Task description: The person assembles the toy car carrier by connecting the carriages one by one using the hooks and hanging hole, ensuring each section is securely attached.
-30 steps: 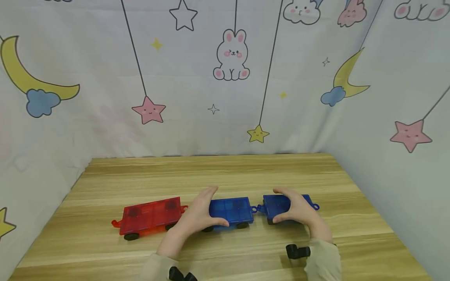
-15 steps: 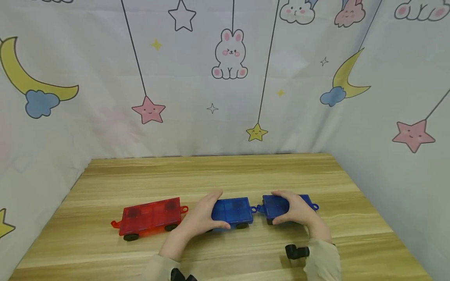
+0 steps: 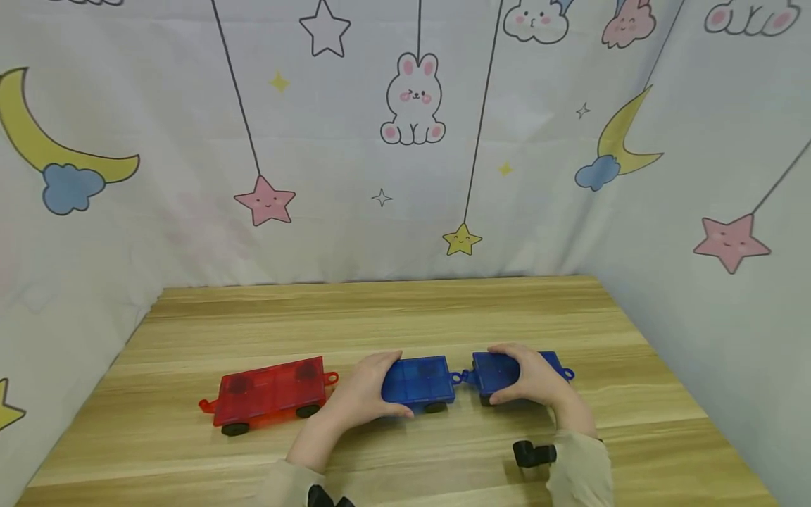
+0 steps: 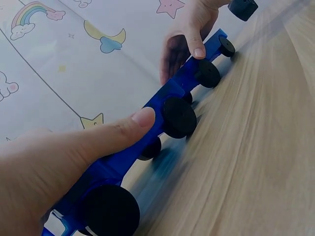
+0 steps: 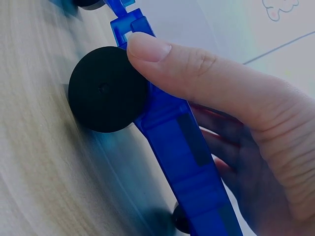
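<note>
Two blue see-through toy train wagons with black wheels stand in line on the wooden table. My left hand [image 3: 358, 391] grips the left blue wagon [image 3: 421, 380] across its width, thumb on the near side and fingers at the far side. Over the right blue wagon [image 3: 494, 372] my right hand [image 3: 537, 380] does the same, its thumb [image 5: 162, 59] close to a wheel [image 5: 103, 91]. The ring of the left wagon and the hook of the right one meet between them and look coupled. A red wagon [image 3: 272, 391] sits apart, left of my left hand.
Bare wood of the table [image 3: 380, 313] lies behind and in front of the wagons. A white cloth [image 3: 355, 239] printed with stars, moons and a rabbit hangs behind and at both sides. Black devices [image 3: 535, 454] are strapped at both wrists.
My left hand has slid slightly right along its blue wagon, so the red wagon's ring is fully visible. The right hand and the wagons stay almost in place.
</note>
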`<act>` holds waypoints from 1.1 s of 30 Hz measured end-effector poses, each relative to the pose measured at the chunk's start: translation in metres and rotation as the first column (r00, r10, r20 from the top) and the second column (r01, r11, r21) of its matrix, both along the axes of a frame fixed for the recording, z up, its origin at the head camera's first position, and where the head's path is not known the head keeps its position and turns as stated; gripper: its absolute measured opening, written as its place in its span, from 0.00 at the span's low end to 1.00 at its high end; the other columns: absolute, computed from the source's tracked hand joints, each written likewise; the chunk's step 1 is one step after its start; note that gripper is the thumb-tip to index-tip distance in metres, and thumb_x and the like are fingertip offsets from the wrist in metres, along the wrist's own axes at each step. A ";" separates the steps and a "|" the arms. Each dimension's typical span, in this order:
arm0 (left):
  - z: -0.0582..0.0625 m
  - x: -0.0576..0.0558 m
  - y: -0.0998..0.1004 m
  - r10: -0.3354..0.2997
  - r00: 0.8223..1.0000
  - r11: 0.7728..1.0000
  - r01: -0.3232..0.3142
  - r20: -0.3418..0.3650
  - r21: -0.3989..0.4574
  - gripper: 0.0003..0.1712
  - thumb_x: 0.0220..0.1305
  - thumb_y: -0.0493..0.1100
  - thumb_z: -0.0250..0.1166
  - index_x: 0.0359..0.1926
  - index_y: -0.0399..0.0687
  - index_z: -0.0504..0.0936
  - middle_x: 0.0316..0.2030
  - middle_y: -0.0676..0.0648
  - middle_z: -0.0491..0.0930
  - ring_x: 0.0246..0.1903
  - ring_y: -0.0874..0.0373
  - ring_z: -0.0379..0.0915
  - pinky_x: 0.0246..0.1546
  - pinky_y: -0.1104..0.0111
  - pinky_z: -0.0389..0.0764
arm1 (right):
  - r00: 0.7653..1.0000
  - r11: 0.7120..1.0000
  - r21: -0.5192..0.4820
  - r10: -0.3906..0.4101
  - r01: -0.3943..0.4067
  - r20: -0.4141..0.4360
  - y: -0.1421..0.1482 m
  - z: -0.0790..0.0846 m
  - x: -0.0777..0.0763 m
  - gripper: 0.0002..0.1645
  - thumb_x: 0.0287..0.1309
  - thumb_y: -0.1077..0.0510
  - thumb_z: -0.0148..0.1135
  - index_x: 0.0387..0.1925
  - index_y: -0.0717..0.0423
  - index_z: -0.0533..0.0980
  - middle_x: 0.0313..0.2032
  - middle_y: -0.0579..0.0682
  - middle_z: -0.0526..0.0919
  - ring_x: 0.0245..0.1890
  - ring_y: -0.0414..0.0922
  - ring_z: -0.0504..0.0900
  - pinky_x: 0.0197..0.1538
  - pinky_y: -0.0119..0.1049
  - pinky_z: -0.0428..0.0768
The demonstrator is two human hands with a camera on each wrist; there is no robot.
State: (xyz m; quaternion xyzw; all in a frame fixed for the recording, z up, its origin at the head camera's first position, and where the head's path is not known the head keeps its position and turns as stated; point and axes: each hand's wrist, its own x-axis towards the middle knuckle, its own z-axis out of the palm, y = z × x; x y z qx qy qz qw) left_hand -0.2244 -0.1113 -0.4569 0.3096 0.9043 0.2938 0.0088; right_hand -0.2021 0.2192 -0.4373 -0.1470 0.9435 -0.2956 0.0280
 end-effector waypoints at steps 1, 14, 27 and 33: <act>0.000 0.000 0.000 0.000 1.000 1.000 0.000 -0.001 0.000 0.58 0.41 0.62 0.79 0.68 0.38 0.67 0.64 0.39 0.72 0.65 0.41 0.66 0.65 0.48 0.68 | 1.000 1.000 0.001 0.001 -0.001 0.000 0.000 0.000 0.000 0.54 0.35 0.45 0.83 0.64 0.62 0.70 0.64 0.64 0.71 0.65 0.66 0.67 0.63 0.64 0.67; 0.000 -0.001 0.000 0.001 1.000 1.000 -0.001 -0.013 -0.014 0.56 0.43 0.61 0.78 0.68 0.39 0.67 0.64 0.40 0.73 0.65 0.41 0.66 0.66 0.48 0.67 | 1.000 1.000 -0.005 0.004 -0.003 0.012 -0.001 0.002 0.001 0.54 0.35 0.46 0.83 0.64 0.62 0.71 0.64 0.64 0.72 0.65 0.65 0.67 0.63 0.64 0.67; -0.002 -0.001 -0.001 -0.011 1.000 1.000 0.011 -0.011 -0.008 0.55 0.46 0.61 0.77 0.69 0.39 0.66 0.65 0.40 0.72 0.65 0.41 0.66 0.66 0.47 0.66 | 1.000 1.000 -0.016 0.009 -0.009 0.011 -0.001 0.001 0.000 0.53 0.35 0.47 0.83 0.63 0.63 0.71 0.63 0.64 0.73 0.65 0.65 0.68 0.64 0.63 0.67; -0.004 -0.002 -0.003 -0.019 1.000 1.000 0.020 -0.014 0.009 0.55 0.46 0.61 0.77 0.69 0.39 0.66 0.65 0.40 0.72 0.65 0.41 0.66 0.66 0.47 0.66 | 1.000 1.000 -0.013 0.009 -0.009 0.012 0.000 0.001 0.000 0.53 0.35 0.47 0.83 0.63 0.63 0.71 0.63 0.64 0.73 0.65 0.65 0.68 0.64 0.63 0.67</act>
